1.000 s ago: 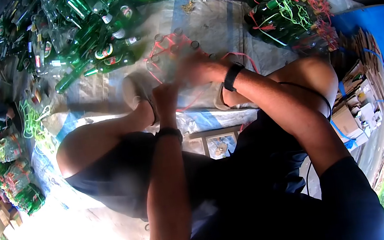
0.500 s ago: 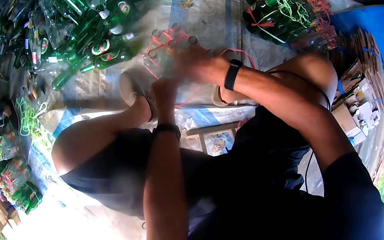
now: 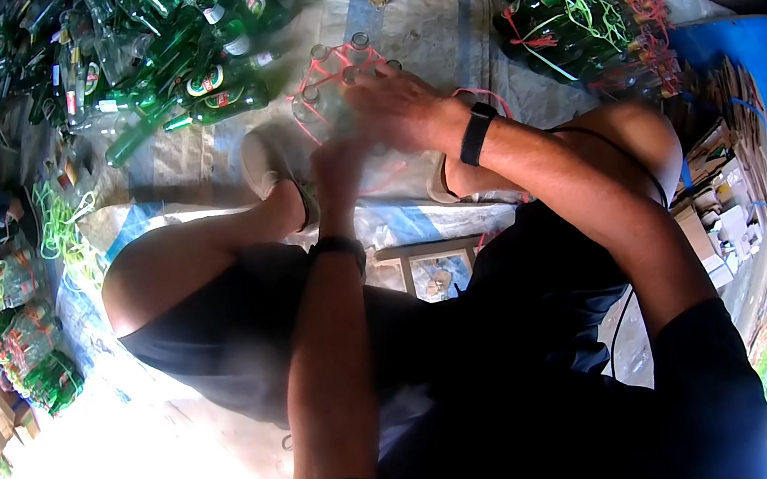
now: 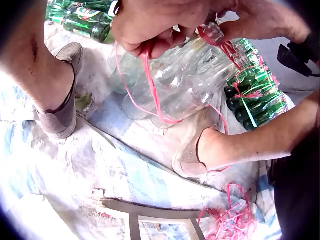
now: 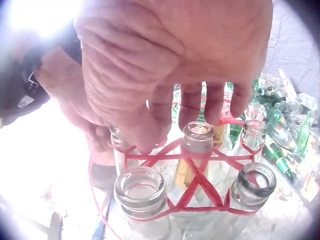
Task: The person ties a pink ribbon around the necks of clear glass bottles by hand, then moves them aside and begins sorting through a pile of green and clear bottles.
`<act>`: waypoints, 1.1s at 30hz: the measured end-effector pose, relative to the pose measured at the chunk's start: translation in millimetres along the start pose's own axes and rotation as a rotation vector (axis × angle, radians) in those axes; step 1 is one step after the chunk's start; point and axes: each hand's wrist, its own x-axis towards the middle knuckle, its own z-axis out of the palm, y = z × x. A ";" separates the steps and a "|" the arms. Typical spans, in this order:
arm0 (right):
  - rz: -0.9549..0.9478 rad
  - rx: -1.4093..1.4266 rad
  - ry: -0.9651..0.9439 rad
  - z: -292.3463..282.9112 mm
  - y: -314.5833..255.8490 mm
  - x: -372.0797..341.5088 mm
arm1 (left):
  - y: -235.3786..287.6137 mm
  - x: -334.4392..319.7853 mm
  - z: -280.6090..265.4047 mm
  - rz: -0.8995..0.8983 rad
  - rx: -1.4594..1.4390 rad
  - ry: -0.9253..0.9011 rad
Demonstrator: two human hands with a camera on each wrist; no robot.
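Note:
Clear glass bottles [image 3: 329, 112] [image 4: 172, 75] stand bundled upright, with red cord [image 5: 200, 182] crossing between their necks. My left hand [image 3: 339, 166] [image 4: 160, 25] is at the near left side of the bundle, its curled fingers pinching a strand of red cord [image 4: 152, 90] that hangs down in a loop. Over the bottle tops, my right hand [image 3: 403, 112] [image 5: 175, 45] has its fingers extended downward behind the front necks, with the thumb low beside a neck and the cord. Whether that thumb touches the cord, I cannot tell.
Loose green bottles [image 3: 219, 105] lie at the back left. Bottles tied with red and green cord [image 3: 559, 17] stand at the back right. Sandalled feet [image 3: 264, 163] flank the bundle on the sheet [image 3: 406, 12]. A wooden frame [image 4: 150, 212] and tangled red cord [image 4: 230, 220] lie nearer.
My right hand's fingers have spread further over the bottle necks and show less blur. My left hand stays beside the bundle, slightly higher in the head view.

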 end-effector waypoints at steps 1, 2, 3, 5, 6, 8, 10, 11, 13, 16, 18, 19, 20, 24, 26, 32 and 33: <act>0.009 0.001 -0.037 -4.3 -0.8 0.5 | -6.7 -0.1 2.4 -0.001 -0.001 -0.001; 0.008 0.001 -0.038 -5.8 -1.0 1.2 | -12.6 0.8 4.3 -0.020 -0.041 0.002; 0.009 0.028 -0.048 -4.9 0.6 1.7 | -14.8 2.6 4.8 -0.038 -0.080 0.006; 0.006 0.048 -0.054 -4.1 4.7 3.4 | -17.7 3.7 6.4 -0.014 -0.051 0.010; -0.019 0.097 0.030 -0.9 4.8 2.3 | -12.2 2.0 5.3 0.003 -0.021 0.009; -0.048 0.140 0.118 5.6 5.6 1.5 | -1.2 1.6 2.0 0.028 0.051 0.010; 0.045 0.184 -0.021 4.6 4.5 3.0 | -4.6 1.0 3.9 0.056 0.121 0.009; 0.044 0.176 -0.018 3.5 4.8 3.6 | -6.1 1.2 4.6 0.064 0.061 0.017; 0.056 0.211 -0.090 1.4 4.7 3.5 | -5.5 1.2 3.8 0.075 -0.001 0.024; 0.052 0.271 -0.073 1.5 4.9 3.7 | -13.3 1.2 5.6 0.036 0.063 0.019; 0.035 0.262 -0.057 -3.9 7.7 1.4 | -17.9 1.7 8.5 0.160 -0.025 0.099; 0.015 0.250 -0.041 -8.1 7.1 0.6 | -18.6 0.7 8.7 0.153 -0.024 0.098; 0.015 0.254 -0.044 -9.1 6.7 0.9 | -19.0 1.1 9.2 0.143 -0.004 0.096; 0.035 0.230 -0.100 -13.5 6.9 -5.8 | -6.2 0.8 3.8 0.150 0.087 0.082; 0.050 0.188 -0.022 -18.6 6.2 -5.5 | 6.1 -0.4 0.7 0.133 0.047 0.077; 0.108 0.156 -0.173 -41.2 11.3 0.1 | 2.8 -1.4 2.9 0.164 0.032 0.092; 0.178 0.195 -0.305 -45.4 14.1 3.2 | -1.6 -0.1 2.5 0.111 0.029 0.046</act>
